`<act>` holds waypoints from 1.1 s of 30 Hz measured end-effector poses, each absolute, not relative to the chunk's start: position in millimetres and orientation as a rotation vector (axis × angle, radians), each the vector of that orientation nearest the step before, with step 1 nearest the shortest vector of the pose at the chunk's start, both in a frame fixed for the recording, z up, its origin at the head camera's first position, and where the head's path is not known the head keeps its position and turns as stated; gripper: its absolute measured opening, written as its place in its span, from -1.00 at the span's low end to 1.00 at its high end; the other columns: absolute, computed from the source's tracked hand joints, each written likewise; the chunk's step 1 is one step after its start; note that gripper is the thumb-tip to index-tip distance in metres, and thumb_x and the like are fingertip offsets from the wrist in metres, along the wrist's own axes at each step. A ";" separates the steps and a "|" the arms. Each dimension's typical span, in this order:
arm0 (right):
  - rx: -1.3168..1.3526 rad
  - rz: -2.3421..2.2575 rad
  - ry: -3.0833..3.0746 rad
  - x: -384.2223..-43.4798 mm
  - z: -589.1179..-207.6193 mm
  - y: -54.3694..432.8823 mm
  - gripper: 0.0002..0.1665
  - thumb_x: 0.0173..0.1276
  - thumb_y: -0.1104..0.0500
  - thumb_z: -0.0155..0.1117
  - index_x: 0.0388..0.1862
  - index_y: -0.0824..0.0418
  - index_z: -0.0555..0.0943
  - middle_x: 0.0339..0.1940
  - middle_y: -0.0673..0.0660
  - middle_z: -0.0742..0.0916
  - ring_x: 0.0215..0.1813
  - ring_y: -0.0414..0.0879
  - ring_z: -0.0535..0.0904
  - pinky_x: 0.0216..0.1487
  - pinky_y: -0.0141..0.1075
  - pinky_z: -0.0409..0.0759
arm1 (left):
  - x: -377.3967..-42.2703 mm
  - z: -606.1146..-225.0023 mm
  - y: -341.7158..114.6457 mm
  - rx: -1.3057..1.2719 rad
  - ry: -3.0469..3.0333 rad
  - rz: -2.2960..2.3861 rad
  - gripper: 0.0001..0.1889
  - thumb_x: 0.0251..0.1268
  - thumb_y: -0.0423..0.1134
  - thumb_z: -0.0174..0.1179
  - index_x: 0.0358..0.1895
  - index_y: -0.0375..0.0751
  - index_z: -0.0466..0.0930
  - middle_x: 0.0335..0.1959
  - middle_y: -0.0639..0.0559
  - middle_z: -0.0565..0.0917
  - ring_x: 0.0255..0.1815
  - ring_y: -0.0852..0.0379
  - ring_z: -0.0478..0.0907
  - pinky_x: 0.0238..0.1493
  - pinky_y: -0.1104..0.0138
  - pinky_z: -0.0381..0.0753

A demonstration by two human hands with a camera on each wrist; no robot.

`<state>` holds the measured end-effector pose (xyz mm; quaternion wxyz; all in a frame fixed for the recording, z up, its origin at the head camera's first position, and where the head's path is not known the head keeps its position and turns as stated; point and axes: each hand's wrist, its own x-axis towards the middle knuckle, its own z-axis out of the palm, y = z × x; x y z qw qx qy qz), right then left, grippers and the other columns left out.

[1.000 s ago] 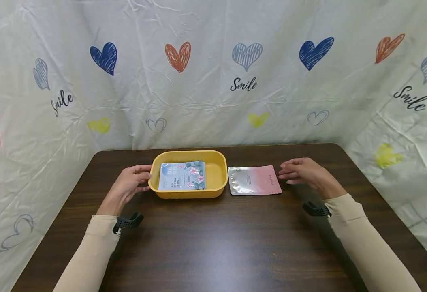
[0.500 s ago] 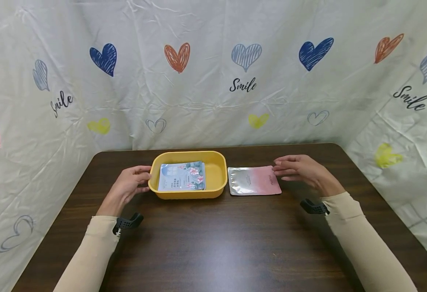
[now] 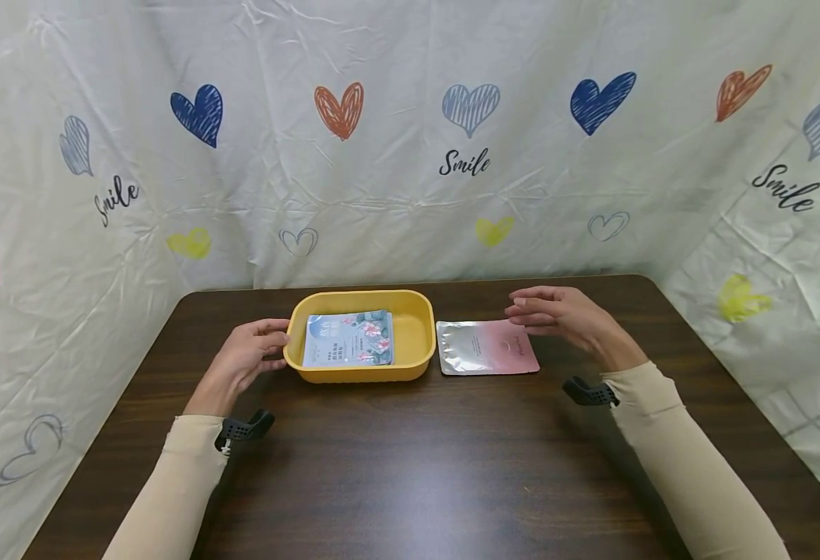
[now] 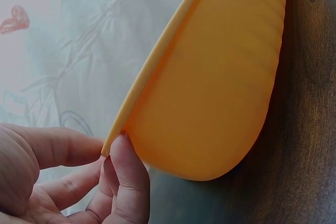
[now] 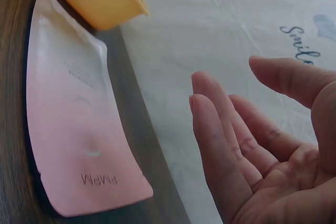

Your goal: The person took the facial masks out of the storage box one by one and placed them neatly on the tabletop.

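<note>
In the head view, a yellow tray stands on the table with blue floral sachets stacked in its left part. My left hand is at the tray's left end, and in the left wrist view its fingertips pinch the rim. To the right of the tray a silver-and-pink sachet lies flat. Above that sachet's right side my right hand hovers. The right wrist view shows its fingers apart from the thumb and nothing held, with the pink sachet off to the side.
The dark wooden table extends in front of the tray. A white cloth printed with hearts hangs behind it and along both sides. A black band is on the left wrist and another black band on the right.
My right hand has moved left and slightly away from me, from beside the pink sachet to above its right end. The left hand and the tray have stayed in place.
</note>
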<state>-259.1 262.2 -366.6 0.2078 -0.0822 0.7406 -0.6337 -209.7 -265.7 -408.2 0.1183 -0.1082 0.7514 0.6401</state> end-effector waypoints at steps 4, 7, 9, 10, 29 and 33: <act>-0.258 -1.744 2.071 -260.1 -364.3 254.8 -0.38 0.51 0.06 0.26 0.40 0.36 0.41 0.11 0.18 0.77 0.18 0.03 0.70 0.19 -0.10 0.64 | -209.7 -408.5 -266.1 -0.316 2.195 1.877 -0.47 0.51 -0.27 0.15 0.48 -0.24 0.34 0.38 -0.26 0.40 0.13 -0.12 0.53 -0.06 0.33 0.71; -0.264 -1.741 2.075 -261.3 -362.7 248.8 -0.36 0.49 0.05 0.29 0.40 0.35 0.41 0.11 0.17 0.77 0.22 0.08 0.67 0.16 -0.14 0.66 | -210.3 -409.1 -266.1 -0.315 2.196 1.878 -0.47 0.51 -0.27 0.15 0.48 -0.25 0.34 0.38 -0.27 0.40 0.13 -0.12 0.53 -0.06 0.32 0.71; -0.267 -1.744 2.069 -262.2 -361.9 244.8 -0.34 0.48 0.06 0.31 0.41 0.36 0.41 0.12 0.19 0.76 0.25 0.13 0.65 0.17 -0.12 0.65 | -210.6 -409.5 -266.2 -0.315 2.198 1.878 -0.47 0.51 -0.27 0.15 0.48 -0.25 0.34 0.39 -0.27 0.40 0.13 -0.13 0.53 -0.05 0.32 0.71; -0.267 -1.744 2.063 -262.7 -361.5 242.7 -0.34 0.47 0.06 0.31 0.41 0.36 0.40 0.13 0.20 0.76 0.27 0.15 0.63 0.18 -0.10 0.65 | -210.7 -409.6 -266.3 -0.315 2.198 1.879 -0.47 0.51 -0.27 0.15 0.48 -0.25 0.35 0.39 -0.27 0.40 0.13 -0.13 0.53 -0.05 0.33 0.71; -0.407 -1.733 1.998 -270.2 -358.7 202.2 -0.41 0.53 0.13 0.23 0.44 0.30 0.40 0.27 0.28 0.67 0.30 0.11 0.62 0.30 -0.04 0.55 | -210.0 -409.4 -265.2 -0.338 2.196 1.876 -0.47 0.51 -0.27 0.16 0.48 -0.23 0.35 0.38 -0.24 0.40 0.12 -0.11 0.53 -0.05 0.33 0.71; -0.392 -1.774 1.945 -269.9 -356.5 191.6 -0.41 0.52 0.14 0.24 0.44 0.31 0.41 0.29 0.33 0.65 0.26 0.10 0.64 0.29 -0.06 0.56 | -210.6 -410.6 -265.0 -0.346 2.204 1.863 -0.47 0.51 -0.26 0.17 0.47 -0.21 0.35 0.38 -0.23 0.41 0.13 -0.12 0.53 -0.03 0.32 0.70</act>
